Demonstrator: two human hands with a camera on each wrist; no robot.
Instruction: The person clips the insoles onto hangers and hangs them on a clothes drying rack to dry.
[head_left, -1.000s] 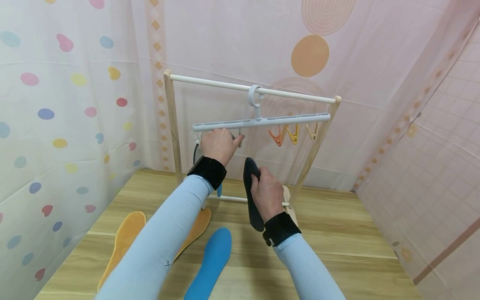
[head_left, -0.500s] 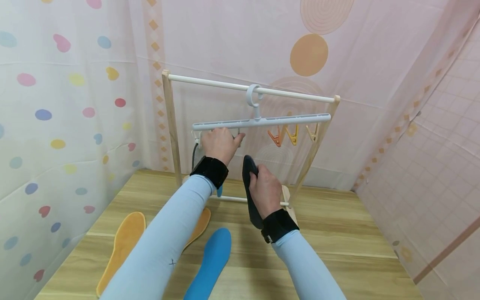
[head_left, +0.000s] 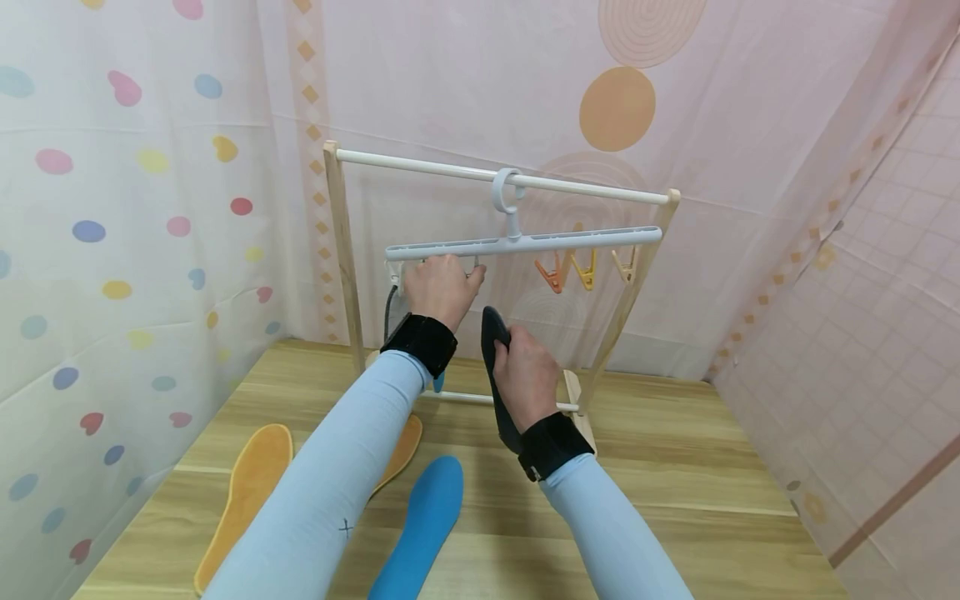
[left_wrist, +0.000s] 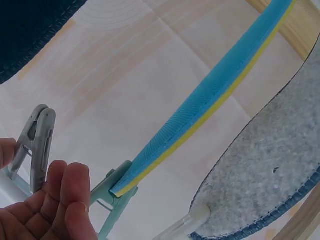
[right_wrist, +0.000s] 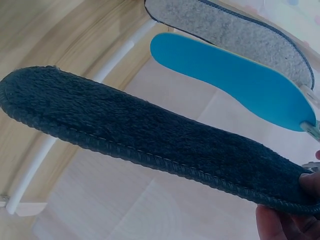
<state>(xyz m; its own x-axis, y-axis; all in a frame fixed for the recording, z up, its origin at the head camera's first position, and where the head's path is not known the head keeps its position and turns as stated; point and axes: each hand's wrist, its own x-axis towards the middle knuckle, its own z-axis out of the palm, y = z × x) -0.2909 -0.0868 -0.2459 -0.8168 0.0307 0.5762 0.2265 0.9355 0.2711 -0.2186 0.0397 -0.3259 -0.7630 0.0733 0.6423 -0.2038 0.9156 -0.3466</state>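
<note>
Up at the left half of the pale-blue hanger (head_left: pixel 450 249), my left hand (head_left: pixel 438 287) pinches a grey clothespin (left_wrist: pixel 37 147) between thumb and fingers. Beside it, in the left wrist view, a green clothespin (left_wrist: pixel 112 195) bites a blue insole with a yellow edge (left_wrist: pixel 205 102). A grey fuzzy insole (left_wrist: pixel 265 150) hangs from a whitish clothespin (left_wrist: pixel 187 222). My left arm mostly hides both insoles in the head view. Lower and to the right, my right hand (head_left: pixel 527 375) grips a dark fleecy insole (right_wrist: pixel 140 130) near one end, thumb on the fleece and fingers behind.
The hanger hooks over the white rail of a wooden rack (head_left: pixel 420 167). Orange (head_left: pixel 551 273), yellow (head_left: pixel 585 268) and cream (head_left: pixel 624 267) clothespins dangle at its right. A blue insole (head_left: pixel 423 525) and two orange insoles (head_left: pixel 251 487) lie on the wooden table (head_left: pixel 675 500).
My right hand has shifted slightly up and left with the dark insole, towards the left hand. The left hand has stayed almost in place at the clothespin.
</note>
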